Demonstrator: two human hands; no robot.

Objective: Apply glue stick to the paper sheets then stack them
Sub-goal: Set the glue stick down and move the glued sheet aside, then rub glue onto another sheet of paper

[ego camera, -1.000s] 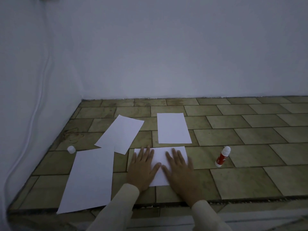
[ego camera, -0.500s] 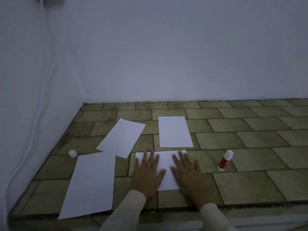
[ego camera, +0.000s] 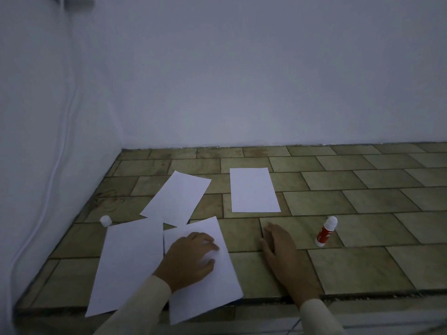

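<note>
— Where is the left grip (ego camera: 191,257)?
— It rests on the nearest paper sheet (ego camera: 212,286), fingers loosely bent, fingertips pressing on the paper and pinching nothing. A pale sleeve (ego camera: 135,308) runs back from it.
— And how does that sheet lie?
— It lies flat on the tiled worktop (ego camera: 358,269), turned slightly, with its near end past the front edge.
— What about the right grip (ego camera: 278,245)?
— It lies flat on bare tiles, well to the right of that sheet. Its fingers are straight and together, and it holds nothing.
— What is beside the left grip?
— A larger sheet (ego camera: 128,262) lies just to its left, edge against the sheet it presses.
— Where is the glue stick (ego camera: 326,232)?
— To the right of the right grip, near but apart from it. It has a red body and a white tip at its far end. Whether it stands or leans cannot be told.
— And further out?
— A small white cap (ego camera: 105,220) sits beyond the larger sheet's far left corner. A tilted sheet (ego camera: 176,198) lies beyond the left grip, its near corner reaching the two near sheets. A straight sheet (ego camera: 254,189) lies alone beyond the gap between the grips. A white cable (ego camera: 60,141) runs down the left wall.
</note>
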